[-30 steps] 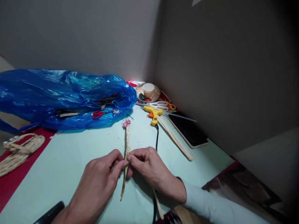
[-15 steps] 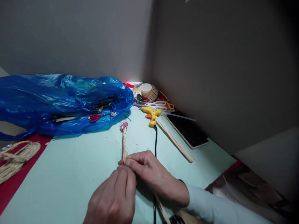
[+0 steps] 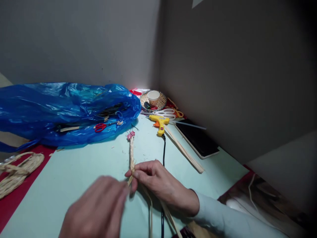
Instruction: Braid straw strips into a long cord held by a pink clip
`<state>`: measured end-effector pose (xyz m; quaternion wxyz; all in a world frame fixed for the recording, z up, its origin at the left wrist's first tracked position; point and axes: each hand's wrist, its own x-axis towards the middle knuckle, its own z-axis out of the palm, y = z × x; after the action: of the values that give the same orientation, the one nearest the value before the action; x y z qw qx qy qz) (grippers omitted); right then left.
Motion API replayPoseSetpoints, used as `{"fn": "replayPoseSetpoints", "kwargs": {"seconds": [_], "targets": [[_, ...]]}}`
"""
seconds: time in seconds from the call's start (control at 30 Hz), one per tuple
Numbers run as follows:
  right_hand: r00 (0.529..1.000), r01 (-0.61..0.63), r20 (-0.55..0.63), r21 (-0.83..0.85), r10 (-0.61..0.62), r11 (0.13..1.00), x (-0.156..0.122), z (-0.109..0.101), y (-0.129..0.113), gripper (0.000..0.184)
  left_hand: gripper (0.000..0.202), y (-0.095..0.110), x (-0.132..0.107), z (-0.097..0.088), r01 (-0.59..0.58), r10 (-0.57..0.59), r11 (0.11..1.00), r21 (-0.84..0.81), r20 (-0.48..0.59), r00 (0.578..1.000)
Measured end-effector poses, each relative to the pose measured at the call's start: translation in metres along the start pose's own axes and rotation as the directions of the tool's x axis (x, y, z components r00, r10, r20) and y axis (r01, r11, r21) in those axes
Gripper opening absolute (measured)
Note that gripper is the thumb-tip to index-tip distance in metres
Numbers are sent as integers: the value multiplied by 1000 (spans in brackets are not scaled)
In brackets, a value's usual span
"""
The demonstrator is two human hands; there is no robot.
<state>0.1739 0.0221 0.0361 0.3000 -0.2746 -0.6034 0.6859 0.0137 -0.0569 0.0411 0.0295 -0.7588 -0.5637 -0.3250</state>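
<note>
Pinching the near end of a pale braid (image 3: 131, 153): that's what the right hand (image 3: 160, 186) is up to, thumb and fingers right on it. So the braid lies just beyond the grip, running pretty much straight away over the table. Left hand (image 3: 95, 210) is a blur, nearer and off to the left, fingertips at a strand (image 3: 129, 180) coming out below the pinch. Honestly can't tell if it's got hold of it.

Biggest thing around is the mint table (image 3: 81, 172), with red cloth (image 3: 23, 195) along its left edge. Next, a crumpled blue bag (image 3: 61, 102) across the back left. Black tablet (image 3: 198, 138) lies off right by the wall, well apart from the hands. Pale coil (image 3: 17, 180) sits on the cloth. Then a woven basket (image 3: 162, 99) in the back corner, a bundle of strips (image 3: 185, 150) beside the tablet, and a yellow glue gun (image 3: 157, 119) past the right hand. Smallest is the pink clip (image 3: 130, 135), on the braid's far end.
</note>
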Motion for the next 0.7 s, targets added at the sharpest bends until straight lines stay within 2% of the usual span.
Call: {"fn": "replayPoseSetpoints", "kwargs": {"seconds": [0.03, 0.07, 0.1, 0.13, 0.17, 0.2, 0.23, 0.27, 0.33, 0.47, 0.57, 0.7], "targets": [[1000, 6, -4, -11, -6, 1000, 0, 0, 1, 34, 13, -4, 9, -4, 188, -177, 975, -120, 91, 980], [1000, 18, -1, -16, -18, 1000, 0, 0, 2, 34, 14, -7, 17, -6, 390, -340, 892, -230, 229, 912], [999, 33, 16, -13, -32, 999, -1, 0, 3, 34, 17, -10, 25, -6, 560, -429, 752, -348, 387, 816], [998, 48, 42, -1, -48, 999, -1, 0, 4, 35, 19, -12, 30, -4, 683, -419, 578, -447, 555, 718], [996, 61, 70, 8, -62, 998, -1, 0, 5, 35, 21, -13, 34, 0, 758, -359, 414, -504, 674, 645], [994, 69, 86, 2, -69, 998, -1, 1, 5, 35, 22, -13, 35, 5, 797, -310, 284, -533, 736, 602], [994, 72, 87, -25, -69, 997, -1, 1, 6, 33, 22, -13, 35, 11, 813, -273, 192, -550, 765, 583], [995, 71, 77, -71, -65, 995, -1, 1, 6, 31, 24, -14, 33, 16, 816, -269, 140, -560, 772, 576], [997, 67, 58, -174, -58, 982, -2, 2, 6, 29, 25, -15, 27, 24, 811, -302, 116, -573, 758, 578], [994, 86, 93, -313, -60, 946, -3, 0, 6, 27, 26, -19, 20, 28, 802, -309, 205, -561, 741, 596], [995, 82, 86, -442, -49, 893, -5, -1, 4, 21, 27, -18, 22, 27, 804, -342, 272, -529, 727, 595], [998, 46, 62, -585, -12, 810, -9, 0, -2, 15, 32, -12, 24, 25, 808, -423, 288, -513, 689, 589]]}}
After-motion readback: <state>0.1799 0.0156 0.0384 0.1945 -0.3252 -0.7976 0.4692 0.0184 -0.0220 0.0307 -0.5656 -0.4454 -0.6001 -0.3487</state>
